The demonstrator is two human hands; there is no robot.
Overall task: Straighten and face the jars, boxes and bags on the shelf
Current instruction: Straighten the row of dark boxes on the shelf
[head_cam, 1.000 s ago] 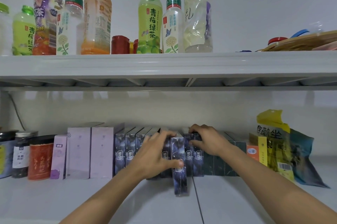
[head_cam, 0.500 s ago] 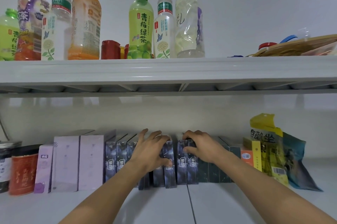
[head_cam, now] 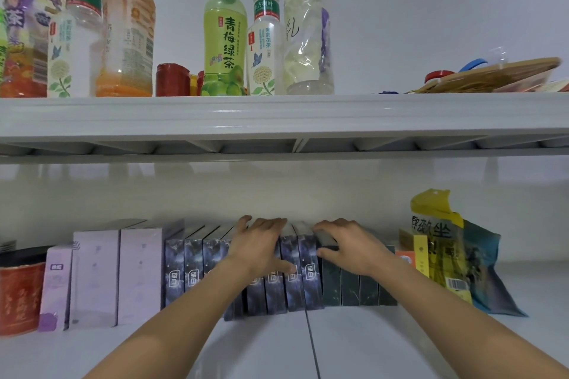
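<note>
Upper shelf (head_cam: 277, 119): seven drink bottles (head_cam: 225, 39) counted, one at the far left only partly in frame; one red can (head_cam: 172, 79) beside them. Lower shelf (head_cam: 261, 344): two large lilac boxes (head_cam: 140, 274); one small lilac box (head_cam: 55, 286); dark blue boxes (head_cam: 309, 270), at least seven showing, some hidden behind the hands; four dark green boxes (head_cam: 351, 286); one yellow bag (head_cam: 437, 240); one blue bag (head_cam: 483, 261); one red jar (head_cam: 20, 295). Two hands (head_cam: 261, 250) in frame.
</note>
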